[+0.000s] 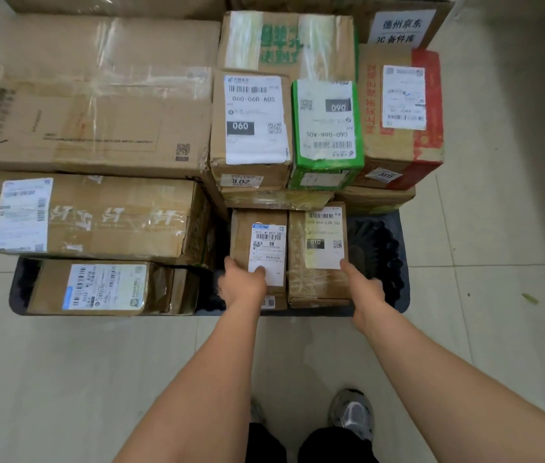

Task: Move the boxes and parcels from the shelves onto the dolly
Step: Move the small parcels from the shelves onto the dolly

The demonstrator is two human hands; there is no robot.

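Your left hand (242, 284) grips one small box (257, 252), your right hand (363, 289) its neighbour (318, 262) at three o'clock; seat both flat on the dolly (394, 262).

One camera sits on the person's head, looking steeply down and forward over both outstretched forearms. Its wide lens bends the floor tiles (498, 228) at the edges. The stacked boxes on the dolly (401, 295) fill the upper half, close; one shoe (353, 416) shows at the bottom
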